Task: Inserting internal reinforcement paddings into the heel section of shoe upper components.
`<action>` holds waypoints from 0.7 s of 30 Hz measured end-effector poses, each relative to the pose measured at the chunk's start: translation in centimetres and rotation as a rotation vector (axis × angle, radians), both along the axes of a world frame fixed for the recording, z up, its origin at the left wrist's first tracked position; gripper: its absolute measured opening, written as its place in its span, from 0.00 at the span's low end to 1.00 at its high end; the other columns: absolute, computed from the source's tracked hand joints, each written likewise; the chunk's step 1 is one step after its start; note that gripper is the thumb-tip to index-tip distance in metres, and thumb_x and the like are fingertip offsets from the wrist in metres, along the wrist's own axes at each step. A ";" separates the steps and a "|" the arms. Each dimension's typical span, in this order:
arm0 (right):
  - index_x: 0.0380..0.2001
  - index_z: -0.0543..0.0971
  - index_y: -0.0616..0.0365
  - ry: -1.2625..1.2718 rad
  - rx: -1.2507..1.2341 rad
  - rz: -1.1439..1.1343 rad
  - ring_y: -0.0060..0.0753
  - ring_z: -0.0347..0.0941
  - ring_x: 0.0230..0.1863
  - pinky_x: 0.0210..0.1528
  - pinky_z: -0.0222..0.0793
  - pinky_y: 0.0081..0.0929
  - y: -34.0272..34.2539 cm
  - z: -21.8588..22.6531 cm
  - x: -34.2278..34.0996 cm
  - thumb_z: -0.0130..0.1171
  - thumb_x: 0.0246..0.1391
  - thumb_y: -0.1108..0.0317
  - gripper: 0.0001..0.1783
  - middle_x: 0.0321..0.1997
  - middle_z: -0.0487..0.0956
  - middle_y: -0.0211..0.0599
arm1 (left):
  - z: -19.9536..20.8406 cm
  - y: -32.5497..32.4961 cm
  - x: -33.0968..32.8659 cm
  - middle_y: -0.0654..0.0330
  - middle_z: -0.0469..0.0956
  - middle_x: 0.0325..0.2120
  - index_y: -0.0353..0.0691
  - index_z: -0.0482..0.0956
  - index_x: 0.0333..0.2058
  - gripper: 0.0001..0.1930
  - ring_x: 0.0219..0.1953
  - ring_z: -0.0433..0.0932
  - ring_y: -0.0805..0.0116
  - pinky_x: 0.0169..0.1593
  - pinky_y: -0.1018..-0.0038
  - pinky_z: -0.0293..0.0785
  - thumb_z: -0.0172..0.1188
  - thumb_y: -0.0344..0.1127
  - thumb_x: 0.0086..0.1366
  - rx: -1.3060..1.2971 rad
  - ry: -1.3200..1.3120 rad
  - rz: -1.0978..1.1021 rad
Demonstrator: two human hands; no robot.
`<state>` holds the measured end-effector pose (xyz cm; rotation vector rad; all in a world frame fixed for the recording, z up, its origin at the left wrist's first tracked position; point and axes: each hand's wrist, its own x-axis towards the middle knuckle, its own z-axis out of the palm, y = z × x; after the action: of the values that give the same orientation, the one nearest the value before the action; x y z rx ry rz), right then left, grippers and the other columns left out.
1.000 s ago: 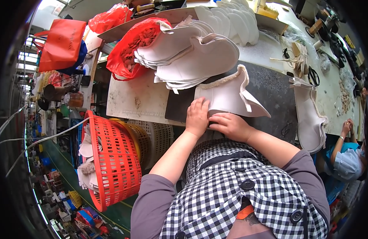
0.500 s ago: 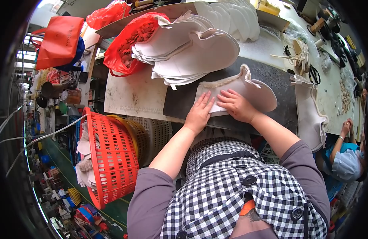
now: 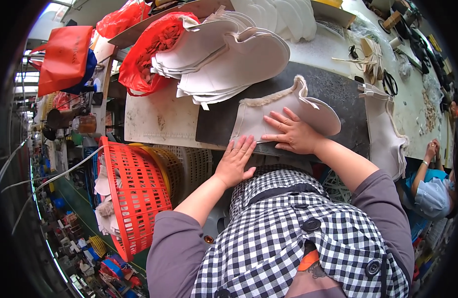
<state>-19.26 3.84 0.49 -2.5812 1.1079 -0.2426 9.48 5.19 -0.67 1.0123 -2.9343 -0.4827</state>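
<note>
A pale boot-shaped fabric piece [image 3: 316,115] with a fluffy beige edge lies on the dark mat [image 3: 333,85] before me. My right hand [image 3: 294,133] is pressed flat on it, fingers spread. My left hand [image 3: 236,161] is at the piece's lower left corner by the table's front edge, fingers stretched out, fingertips touching the fabric. Just beyond, a stack of similar boot-shaped pieces [image 3: 239,59] overlaps the far part of the mat. To the right, more pale pieces with fluffy edges [image 3: 383,126] hang over the table edge.
A red plastic bag [image 3: 132,69] of small red pieces sits at the far left of the table. Below left stands a red basket [image 3: 144,198] holding fabric pieces. Black scissors [image 3: 389,83] and a bundle of pale strips [image 3: 372,58] lie at the right. Another person [image 3: 430,188] is at far right.
My left hand has slid down and left toward the table edge. My right hand has spread its fingers and shifted slightly. The view has moved a little.
</note>
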 end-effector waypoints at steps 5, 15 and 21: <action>0.67 0.59 0.36 0.082 -0.082 -0.066 0.35 0.43 0.75 0.74 0.33 0.49 0.9 -0.9 0.2 0.44 0.63 0.51 0.29 0.74 0.50 0.34 | 2.7 -2.3 -3.0 0.52 0.74 0.53 0.38 0.67 0.59 0.26 0.55 0.72 0.59 0.59 0.65 0.65 0.55 0.35 0.61 -0.051 0.082 0.025; 0.47 0.78 0.50 -0.445 -0.270 -0.315 0.40 0.74 0.48 0.52 0.69 0.38 7.9 3.2 -3.1 0.62 0.42 0.76 0.24 0.44 0.78 0.34 | -2.5 -6.2 -12.6 0.56 0.46 0.70 0.43 0.50 0.68 0.34 0.72 0.45 0.62 0.71 0.64 0.39 0.45 0.48 0.68 -0.206 0.104 -0.003; 0.46 0.76 0.54 -0.585 0.253 -1.170 0.45 0.77 0.44 0.45 0.71 0.37 3.0 -0.2 -10.3 0.68 0.44 0.66 0.23 0.40 0.81 0.41 | -1.3 -5.7 -13.4 0.56 0.46 0.70 0.44 0.51 0.68 0.35 0.72 0.41 0.59 0.72 0.59 0.32 0.46 0.52 0.67 -0.159 0.089 0.009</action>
<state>-29.59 6.88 0.25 -1.2215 2.0305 -0.9424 -3.96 -0.48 -2.00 0.9596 -2.8349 -0.2810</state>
